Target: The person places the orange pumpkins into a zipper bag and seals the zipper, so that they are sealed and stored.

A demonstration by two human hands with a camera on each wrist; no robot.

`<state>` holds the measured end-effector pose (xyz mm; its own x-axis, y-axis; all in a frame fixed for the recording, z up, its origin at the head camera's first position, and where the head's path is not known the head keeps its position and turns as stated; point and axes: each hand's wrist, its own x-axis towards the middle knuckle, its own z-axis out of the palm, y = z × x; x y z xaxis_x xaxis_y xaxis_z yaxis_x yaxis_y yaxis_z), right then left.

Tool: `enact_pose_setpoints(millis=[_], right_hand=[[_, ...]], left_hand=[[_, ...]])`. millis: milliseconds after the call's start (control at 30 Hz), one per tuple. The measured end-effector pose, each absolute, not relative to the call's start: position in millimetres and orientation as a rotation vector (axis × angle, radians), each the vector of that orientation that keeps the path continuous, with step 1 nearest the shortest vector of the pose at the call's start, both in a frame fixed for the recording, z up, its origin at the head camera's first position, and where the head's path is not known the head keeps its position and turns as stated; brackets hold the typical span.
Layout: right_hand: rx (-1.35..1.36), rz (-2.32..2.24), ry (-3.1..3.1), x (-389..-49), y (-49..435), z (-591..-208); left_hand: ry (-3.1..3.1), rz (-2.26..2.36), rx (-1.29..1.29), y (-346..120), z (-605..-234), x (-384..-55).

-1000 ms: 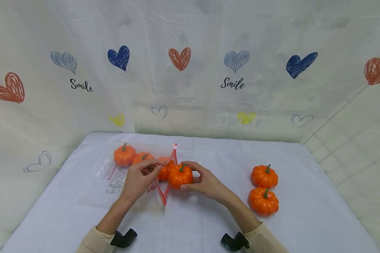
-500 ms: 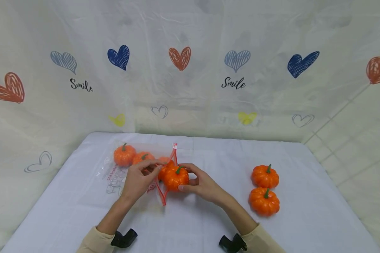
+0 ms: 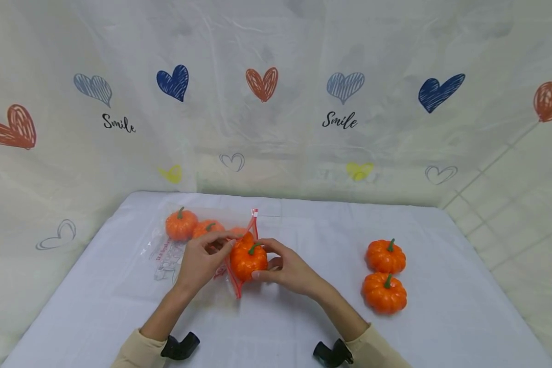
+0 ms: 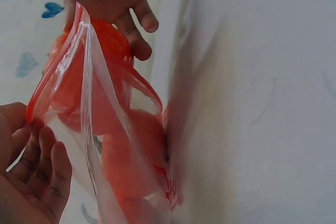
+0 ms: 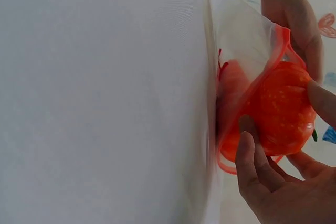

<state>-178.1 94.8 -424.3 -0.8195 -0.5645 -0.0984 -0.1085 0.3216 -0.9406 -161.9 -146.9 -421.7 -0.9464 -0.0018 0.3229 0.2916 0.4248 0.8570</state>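
Note:
My right hand (image 3: 287,267) grips a small orange pumpkin (image 3: 248,263) with a green stem, at the mouth of a clear zip bag (image 3: 165,255) with red edging. My left hand (image 3: 204,255) pinches the bag's red-edged rim (image 4: 31,103) between thumb and fingers, holding the mouth apart. In the right wrist view the held pumpkin (image 5: 283,108) sits partly within the red rim. Several pumpkins lie inside the bag, among them one at the far left (image 3: 181,226) and another beside it (image 3: 208,228); the left hand hides part of the bag.
Two more orange pumpkins stand on the right of the white-covered table, one farther back (image 3: 385,256) and one in front of it (image 3: 384,293). Behind the table hangs a pale curtain (image 3: 299,174) printed with hearts.
My right hand has moved left with the pumpkin, bringing it from beside the bag's mouth into the opening. My left hand has stayed in place on the rim.

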Motion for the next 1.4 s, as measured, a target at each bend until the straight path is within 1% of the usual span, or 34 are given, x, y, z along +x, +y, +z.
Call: enact_pose_setpoints(millis=[367, 867, 1200, 1400], right_hand=[[-0.606, -1.44, 2.411, -174.8, 82.0, -421.6], [-0.675, -1.457, 2.252, -178.0, 83.6, -421.9], [-0.655, -1.409, 2.426, -176.6, 73.6, -427.2], [-0.654, -1.39, 2.462, -174.1, 71.3, -423.0]], left_hand=[[-2.414, -1.555, -0.267, -146.1, -419.3, -160.1], [-2.411, -1.601, -0.263, -146.4, -419.2, -159.7], [-2.407, -1.628, -0.288, -147.2, -416.0, -157.9], [-2.408, -1.634, -0.297, -148.5, -413.5, -158.5]])
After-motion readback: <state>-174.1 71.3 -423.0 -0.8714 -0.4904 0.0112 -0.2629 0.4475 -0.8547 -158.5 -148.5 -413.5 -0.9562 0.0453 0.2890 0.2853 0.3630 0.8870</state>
